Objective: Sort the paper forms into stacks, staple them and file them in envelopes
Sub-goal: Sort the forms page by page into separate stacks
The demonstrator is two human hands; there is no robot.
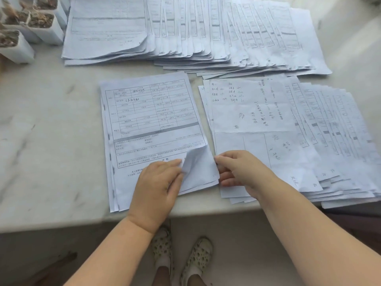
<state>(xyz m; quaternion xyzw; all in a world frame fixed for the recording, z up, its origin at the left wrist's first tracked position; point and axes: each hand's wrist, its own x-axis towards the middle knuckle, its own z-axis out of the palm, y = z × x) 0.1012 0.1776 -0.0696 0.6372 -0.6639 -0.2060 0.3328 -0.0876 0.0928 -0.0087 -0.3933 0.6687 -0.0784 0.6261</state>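
Observation:
A thin stack of printed forms lies in front of me on the pale marble table. Its top sheet's lower right corner is curled up. My left hand lies on the stack's lower part and pinches that lifted corner with thumb and forefinger. My right hand pinches the same corner's right edge, and its other fingers rest on the neighbouring fanned pile with a handwritten sheet on top. No stapler or envelope is in view.
A long fanned row of forms covers the back of the table. White rectangular pots with dried plants stand at the far left. The table's front edge runs just below my hands; my feet in perforated shoes show beneath.

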